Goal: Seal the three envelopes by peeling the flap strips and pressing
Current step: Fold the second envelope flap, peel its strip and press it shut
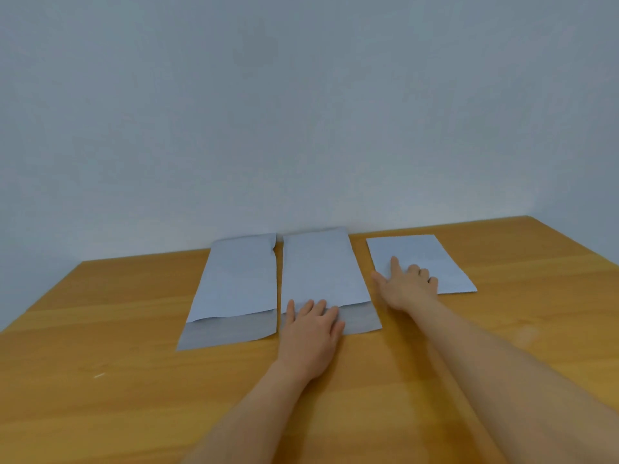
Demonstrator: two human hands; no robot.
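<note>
Left hand is lying flat, pressing the middle envelope flap; right hand, partly curled, is pressing the shorter envelope beside it, likely sealed; next, peeling the middle strip

Setting. A wooden table with an orange-brown, visibly grained top fills the lower part of the view; its far edge meets a plain, pale grey-blue wall. The lighting is soft and even, casting only faint shadows.
</note>
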